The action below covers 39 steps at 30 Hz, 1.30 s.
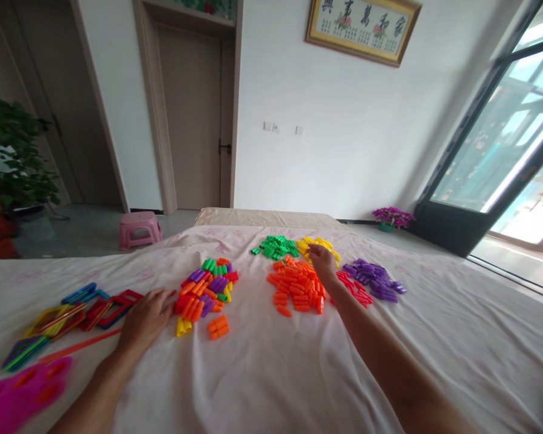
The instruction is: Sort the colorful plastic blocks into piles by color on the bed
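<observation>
My left hand (148, 316) rests on the cloth with its fingers stretched toward the left edge of a mixed-colour pile of small plastic tube-like pieces (204, 288). Its fingertips are beside the pile, and no piece shows in them. Across the cloth, my right hand (324, 263) is at the yellow pieces (329, 246), its fingers pinched together; what they hold, if anything, is too small to make out. Under and around that wrist lie the orange pieces (296, 283) and the red pieces (355, 289). Green pieces (276, 246) and purple pieces (376, 278) form separate piles.
A few joined orange pieces (218, 327) lie nearer me. At left are coloured frame-shaped tiles (113, 310) and a blurred magenta item (22, 395). A wrinkled pale cloth (262, 386) covers the surface. Beyond it stand a pink stool (140, 229) and potted flowers (393, 217).
</observation>
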Available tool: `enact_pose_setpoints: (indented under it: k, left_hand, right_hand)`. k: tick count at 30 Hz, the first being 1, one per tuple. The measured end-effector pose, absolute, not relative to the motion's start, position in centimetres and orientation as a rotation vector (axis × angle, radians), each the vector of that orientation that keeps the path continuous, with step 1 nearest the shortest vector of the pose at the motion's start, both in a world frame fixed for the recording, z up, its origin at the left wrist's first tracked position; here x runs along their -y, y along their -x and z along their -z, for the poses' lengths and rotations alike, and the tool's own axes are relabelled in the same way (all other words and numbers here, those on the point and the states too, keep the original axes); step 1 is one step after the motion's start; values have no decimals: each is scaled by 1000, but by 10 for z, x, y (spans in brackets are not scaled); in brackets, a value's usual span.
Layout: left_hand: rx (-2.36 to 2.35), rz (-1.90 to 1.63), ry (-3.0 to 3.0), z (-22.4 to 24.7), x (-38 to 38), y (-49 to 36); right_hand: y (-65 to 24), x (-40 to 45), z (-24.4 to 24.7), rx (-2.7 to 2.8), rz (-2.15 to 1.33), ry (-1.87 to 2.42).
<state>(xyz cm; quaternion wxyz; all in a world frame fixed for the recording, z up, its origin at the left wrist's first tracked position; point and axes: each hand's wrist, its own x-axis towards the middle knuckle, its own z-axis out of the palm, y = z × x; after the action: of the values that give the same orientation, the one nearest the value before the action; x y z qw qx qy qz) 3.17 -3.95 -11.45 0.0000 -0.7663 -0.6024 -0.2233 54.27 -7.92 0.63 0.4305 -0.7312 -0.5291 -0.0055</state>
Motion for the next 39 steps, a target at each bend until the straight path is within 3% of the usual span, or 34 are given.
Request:
enact_pose_setpoints:
  k: [7,14,29,39]
  left_hand:
    - [1891,724,2396,112,43,-33]
    - [1875,726,2402,112,42,-32]
    - [1893,723,2395,110,44,-34]
    - [1872,726,2397,109,44,-35]
  right_hand:
    - [-418,85,26,1717,-384,1502]
    - [-344,104,46,2074,-427,1509]
    - [-335,109,42,2242,-224,1561]
    - [-386,92,18,1838,-129,1741]
